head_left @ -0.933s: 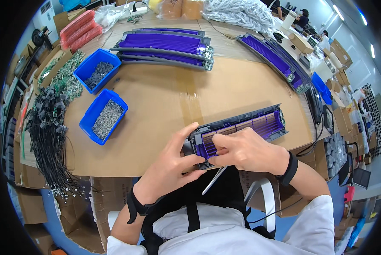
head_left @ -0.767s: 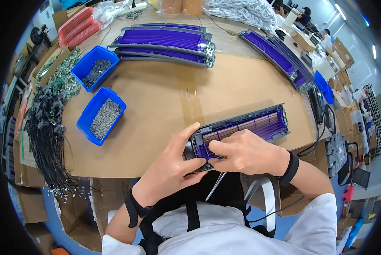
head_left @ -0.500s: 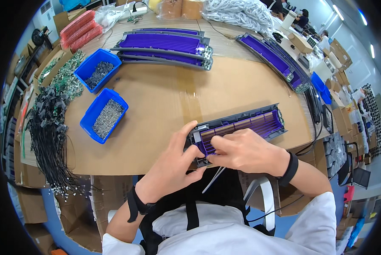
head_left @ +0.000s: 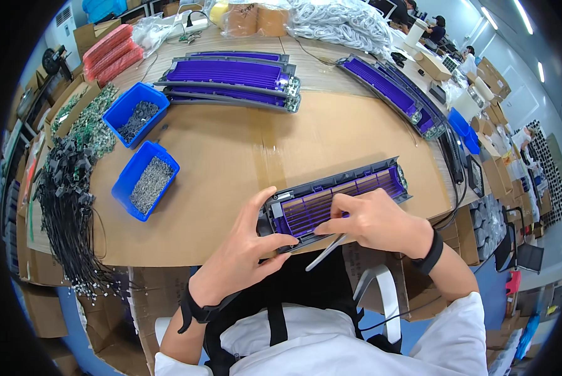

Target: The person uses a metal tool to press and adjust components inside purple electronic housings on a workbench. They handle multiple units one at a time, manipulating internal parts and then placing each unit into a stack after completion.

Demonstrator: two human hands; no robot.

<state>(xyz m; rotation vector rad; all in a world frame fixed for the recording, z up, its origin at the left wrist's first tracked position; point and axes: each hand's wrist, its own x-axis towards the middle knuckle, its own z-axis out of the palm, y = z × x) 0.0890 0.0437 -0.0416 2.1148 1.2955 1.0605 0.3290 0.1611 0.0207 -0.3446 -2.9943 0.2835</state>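
A long grey housing with a purple slatted inner face (head_left: 381, 183) lies at the table's near edge, slightly slanted. My left hand (head_left: 234, 266) grips its left end, forefinger at the far corner and thumb on the near edge. Over its near edge is my right hand (head_left: 384, 224), thumb and forefinger pinched close to the slats. A slim silver tool, seemingly tweezers (head_left: 323, 254), lies in that hand and sticks out toward my lap. Whether the pinched fingertips also hold a small part is too small to tell.
Blue bins of dark small parts (head_left: 135, 116) and silver screws (head_left: 146, 182) stand at left, beside a bundle of black cables (head_left: 71, 219) and green circuit boards (head_left: 96, 119). More purple housings (head_left: 231, 74) are stacked at the back; others (head_left: 387, 88) lie back right. Cardboard (head_left: 187, 232) covers the table.
My right hand has drawn a little away from the left fingers, and the silver tool tilts more to the right. My left thumb now lies straighter along the housing. The view has shifted slightly.
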